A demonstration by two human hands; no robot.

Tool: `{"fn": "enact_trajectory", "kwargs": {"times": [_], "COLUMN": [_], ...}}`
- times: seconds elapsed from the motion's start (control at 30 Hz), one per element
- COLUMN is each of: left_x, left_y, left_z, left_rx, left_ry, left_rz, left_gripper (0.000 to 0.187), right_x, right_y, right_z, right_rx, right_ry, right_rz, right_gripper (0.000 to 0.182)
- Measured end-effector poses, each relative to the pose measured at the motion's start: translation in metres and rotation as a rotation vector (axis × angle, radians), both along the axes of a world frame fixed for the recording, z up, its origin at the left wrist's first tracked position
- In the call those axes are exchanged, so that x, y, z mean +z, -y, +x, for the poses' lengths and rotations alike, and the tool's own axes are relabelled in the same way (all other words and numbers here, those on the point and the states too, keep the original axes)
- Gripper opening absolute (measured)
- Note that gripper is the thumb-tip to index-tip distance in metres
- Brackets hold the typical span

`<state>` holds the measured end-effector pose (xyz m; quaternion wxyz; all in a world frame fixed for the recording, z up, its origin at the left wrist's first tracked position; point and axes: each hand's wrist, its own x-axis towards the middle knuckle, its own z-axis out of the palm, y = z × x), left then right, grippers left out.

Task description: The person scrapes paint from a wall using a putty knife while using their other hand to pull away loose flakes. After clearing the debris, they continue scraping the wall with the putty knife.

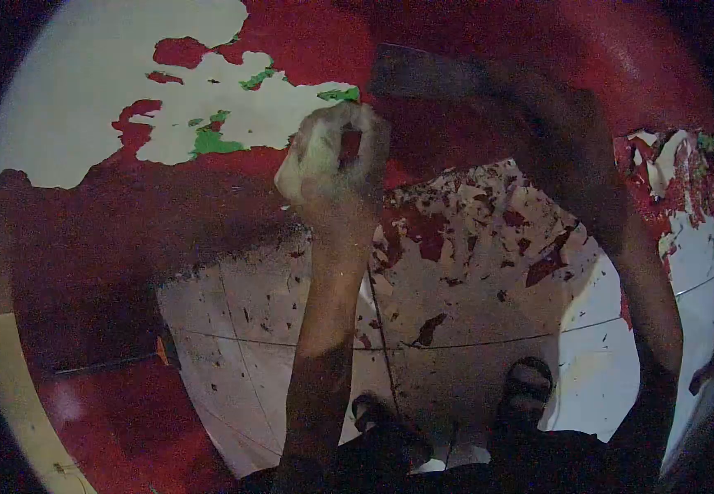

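Observation:
My left hand (332,160), pale with dust and slightly blurred, is curled closed at the edge of the red paint (307,41). What its fingers hold, if anything, I cannot make out. Deep in shadow, my right hand (509,86) is wrapped round a dark, flat scraper (410,70), whose broad end points left against the red surface. Beside my left hand, a bare whitish patch (241,111) with ragged edges shows where the paint is gone. Green scraps (217,142) mark this patch.
Below lies a tiled floor (274,362) strewn with red and dark paint flakes (546,267). My sandalled feet (530,379) stand near the bottom. At the right, torn paint (661,173) hangs over a white surface. A red surface (134,412) curves along the lower left.

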<state>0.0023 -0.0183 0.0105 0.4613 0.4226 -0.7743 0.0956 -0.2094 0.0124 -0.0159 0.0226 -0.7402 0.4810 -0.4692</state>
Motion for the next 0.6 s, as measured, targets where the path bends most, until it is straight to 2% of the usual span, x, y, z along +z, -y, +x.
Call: {"fn": "enact_trajectory", "kwargs": {"times": [0.07,0.27,0.37,0.47,0.6], "left_x": [-0.006,-0.027,-0.022,-0.012,-0.008], "left_y": [-0.006,-0.022,-0.012,0.002,0.000], "left_z": [0.002,0.007,0.000,0.003,-0.002], "left_rx": [-0.075,0.080,0.069,0.035,0.044], "left_ry": [-0.012,0.053,-0.346,-0.048,-0.059], "left_rz": [-0.013,0.122,0.267,-0.087,-0.101], "left_gripper": [0.008,0.011,0.012,0.011,0.008], "right_x": [0.002,0.012,0.006,0.009,0.006], "right_y": [-0.001,-0.006,-0.002,-0.001,0.002], "right_z": [0.008,0.009,0.001,0.000,-0.001], "right_rx": [-0.027,-0.020,-0.079,-0.005,-0.061], "right_ry": [0.062,0.081,-0.028,-0.098,-0.117], "right_rz": [-0.010,-0.077,0.166,-0.009,0.068], "right_gripper": [0.031,0.033,0.033,0.031,0.028]}}
